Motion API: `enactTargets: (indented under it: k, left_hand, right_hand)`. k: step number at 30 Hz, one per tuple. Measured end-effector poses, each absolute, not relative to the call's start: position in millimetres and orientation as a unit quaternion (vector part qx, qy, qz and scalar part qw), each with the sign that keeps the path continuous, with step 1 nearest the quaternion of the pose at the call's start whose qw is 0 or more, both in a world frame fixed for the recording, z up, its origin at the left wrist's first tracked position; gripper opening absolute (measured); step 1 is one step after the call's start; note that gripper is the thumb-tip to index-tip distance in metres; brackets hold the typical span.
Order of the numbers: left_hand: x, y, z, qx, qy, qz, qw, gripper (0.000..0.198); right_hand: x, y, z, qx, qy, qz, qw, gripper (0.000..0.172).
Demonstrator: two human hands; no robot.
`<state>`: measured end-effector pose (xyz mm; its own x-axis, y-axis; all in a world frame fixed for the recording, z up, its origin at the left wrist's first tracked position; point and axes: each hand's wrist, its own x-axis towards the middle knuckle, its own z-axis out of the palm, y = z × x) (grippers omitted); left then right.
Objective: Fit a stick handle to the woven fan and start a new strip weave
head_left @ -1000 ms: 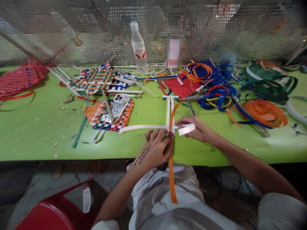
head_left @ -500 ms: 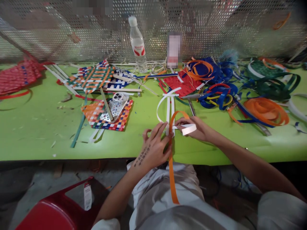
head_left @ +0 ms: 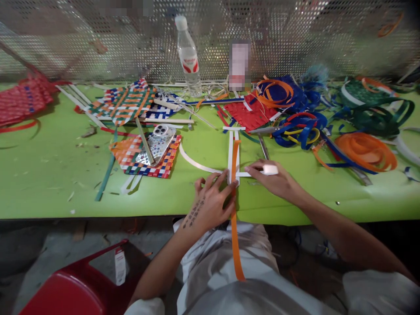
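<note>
orange strip (head_left: 234, 223) and white strip (head_left: 200, 167) cross on the green table (head_left: 49, 183), apparently early work, ends loose, the half-open left hand (head_left: 211, 199) pressing the crossing, the right hand (head_left: 277, 181) pinching the white strip.

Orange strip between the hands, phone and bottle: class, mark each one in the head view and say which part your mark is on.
Orange strip (head_left: 234, 232): head view, on its lower stretch.
Phone (head_left: 160, 144): head view, on its patterned back.
Bottle (head_left: 189, 62): head view, on its label.
</note>
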<state>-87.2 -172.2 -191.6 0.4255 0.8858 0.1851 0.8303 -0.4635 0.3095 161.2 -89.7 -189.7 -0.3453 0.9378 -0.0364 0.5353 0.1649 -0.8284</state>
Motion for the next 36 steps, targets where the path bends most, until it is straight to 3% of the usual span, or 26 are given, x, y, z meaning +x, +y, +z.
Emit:
enactTargets:
  k: [4, 9, 13, 18, 23, 36]
  left_hand:
    - [-86.5, -172.2, -190.4, 0.839, 0.509, 0.169, 0.088, 0.044]
    - [-85.9, -173.0, -190.2, 0.834, 0.515, 0.170, 0.095, 0.042]
    - [-86.1, -173.1, -191.9, 0.837, 0.512, 0.172, 0.088, 0.042]
    - [-86.4, -172.6, -192.0, 0.837, 0.512, 0.170, 0.090, 0.043]
    - [-86.5, -172.4, -191.9, 0.836, 0.514, 0.167, 0.096, 0.043]
    - [-86.7, -171.4, -192.8, 0.825, 0.530, 0.178, 0.079, 0.037]
  right_hand:
    - [168.1, -90.6, -184.9, -0.588, -0.684, 0.288, 0.321, 0.041]
    - [180.9, -98.6, -181.0, -0.635, -0.707, -0.054, 0.306, 0.078]
    - [182.8, -115.8, -181.7, -0.557, -0.774, -0.188, 0.233, 0.063]
    - [172.0, -111.4, -188.8, -0.367, -0.915, -0.004, 0.170, 0.041]
    - [154.3, -92.5, -196.8, -0.399, -0.869, 0.147, 0.252, 0.023]
    - [148.1, -99.7, -204.5, -0.445, -0.835, 0.175, 0.273, 0.026]
